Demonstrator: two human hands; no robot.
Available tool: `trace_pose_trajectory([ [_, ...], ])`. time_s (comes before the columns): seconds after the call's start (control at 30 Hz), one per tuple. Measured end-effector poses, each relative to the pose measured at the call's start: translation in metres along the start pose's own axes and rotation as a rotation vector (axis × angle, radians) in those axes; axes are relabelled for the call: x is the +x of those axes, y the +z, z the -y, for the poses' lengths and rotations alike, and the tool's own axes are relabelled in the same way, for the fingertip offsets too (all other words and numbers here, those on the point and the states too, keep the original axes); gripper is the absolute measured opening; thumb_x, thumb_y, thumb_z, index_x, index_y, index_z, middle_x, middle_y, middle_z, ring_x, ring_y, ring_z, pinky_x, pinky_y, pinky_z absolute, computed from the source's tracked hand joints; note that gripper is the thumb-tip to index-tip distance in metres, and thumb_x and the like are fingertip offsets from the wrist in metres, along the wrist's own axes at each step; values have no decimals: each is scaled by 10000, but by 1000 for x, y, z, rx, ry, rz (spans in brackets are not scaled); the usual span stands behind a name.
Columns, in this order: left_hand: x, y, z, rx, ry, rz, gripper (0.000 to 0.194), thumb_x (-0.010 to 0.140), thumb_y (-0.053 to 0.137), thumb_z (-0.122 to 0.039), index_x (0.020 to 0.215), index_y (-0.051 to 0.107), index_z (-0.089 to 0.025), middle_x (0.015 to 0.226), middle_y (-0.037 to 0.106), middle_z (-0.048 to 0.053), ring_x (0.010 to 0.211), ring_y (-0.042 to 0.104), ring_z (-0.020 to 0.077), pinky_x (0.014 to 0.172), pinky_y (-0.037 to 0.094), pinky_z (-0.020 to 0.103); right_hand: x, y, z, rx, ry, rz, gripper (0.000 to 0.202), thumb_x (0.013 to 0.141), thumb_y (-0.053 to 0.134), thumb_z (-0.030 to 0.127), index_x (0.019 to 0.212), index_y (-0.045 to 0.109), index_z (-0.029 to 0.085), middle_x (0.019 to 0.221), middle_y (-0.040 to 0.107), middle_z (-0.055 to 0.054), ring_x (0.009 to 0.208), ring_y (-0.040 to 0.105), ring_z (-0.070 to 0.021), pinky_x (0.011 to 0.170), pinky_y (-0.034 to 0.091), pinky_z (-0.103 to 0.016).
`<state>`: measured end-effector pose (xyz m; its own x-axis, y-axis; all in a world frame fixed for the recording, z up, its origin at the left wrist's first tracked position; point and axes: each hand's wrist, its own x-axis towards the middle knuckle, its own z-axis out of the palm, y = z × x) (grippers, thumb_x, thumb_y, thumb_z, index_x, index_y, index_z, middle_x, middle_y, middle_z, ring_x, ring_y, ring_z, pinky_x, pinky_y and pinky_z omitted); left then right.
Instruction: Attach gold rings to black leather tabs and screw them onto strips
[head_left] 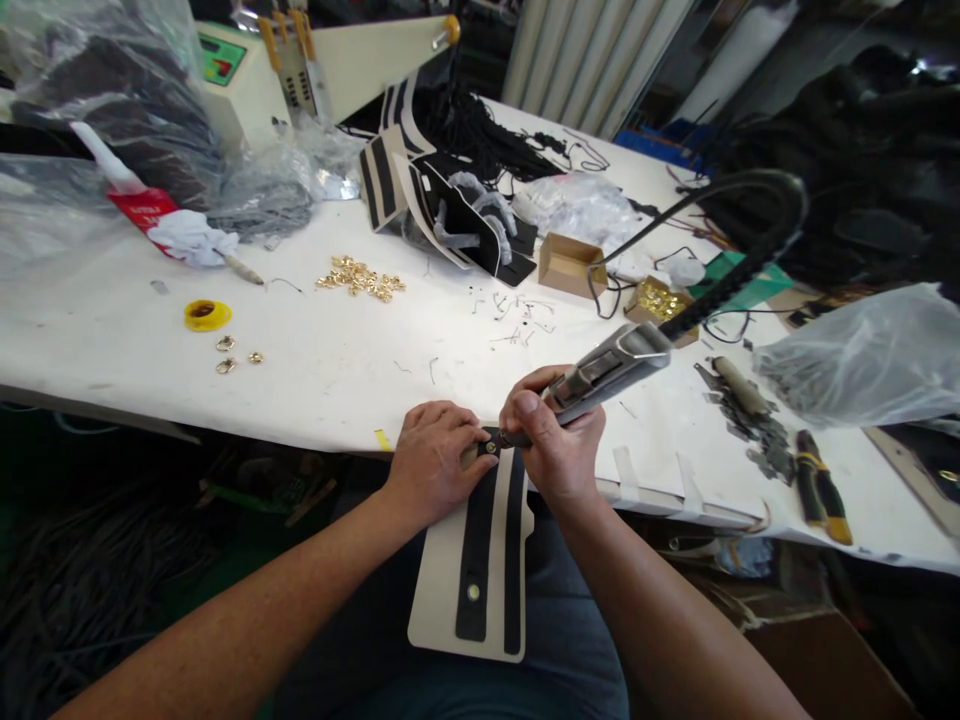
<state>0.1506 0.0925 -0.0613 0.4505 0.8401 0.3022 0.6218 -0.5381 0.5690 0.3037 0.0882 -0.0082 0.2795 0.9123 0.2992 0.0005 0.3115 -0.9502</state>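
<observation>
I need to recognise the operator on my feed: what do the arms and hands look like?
The left hand and right hand wear no gloves, and no rings show. The left forearm and right forearm look bare, without visible sleeves or watches.

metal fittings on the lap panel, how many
2: an upper fitting by the left hand, a lower fitting near the bottom of the wider dark strip; others may be hidden.
</observation>
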Motion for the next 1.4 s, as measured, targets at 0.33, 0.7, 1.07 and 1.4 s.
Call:
trace_pose_trajectory([
  [0.33,-1,1,2,4,-8,30,224,856,812,-403,1049,757,-304,1156,742,18,1226,589,292,1070,407,521,-1,2,1,-68,46,44,356,843,805,513,758,586,246,678,562,30,567,510,-141,530,463,-315],
  [0.7,0,2,1,24,-11,21,174,896,763,-413,1017,755,-288,1165,739,26,1213,591,289,1071,410,519,-1,0,-2,-86,109,93,303,765,817,459,763,598,250,634,561,28,551,527,-155,505,472,-316],
  [1.07,1,2,0,17,-22,44,172,885,779,-401,1022,752,-299,1177,742,11,1206,595,286,1051,406,516,3,5,-6,-109,97,109,278,799,739,410,709,531,248,607,557,35,527,501,-134,500,456,-294],
  [1.4,2,-1,-1,17,-31,48,214,854,816,-394,1036,758,-298,1176,746,16,1216,588,288,1067,399,518,5,8,-8,-167,116,73,273,795,715,394,693,507,249,573,515,41,514,473,-130,489,441,-285],
])
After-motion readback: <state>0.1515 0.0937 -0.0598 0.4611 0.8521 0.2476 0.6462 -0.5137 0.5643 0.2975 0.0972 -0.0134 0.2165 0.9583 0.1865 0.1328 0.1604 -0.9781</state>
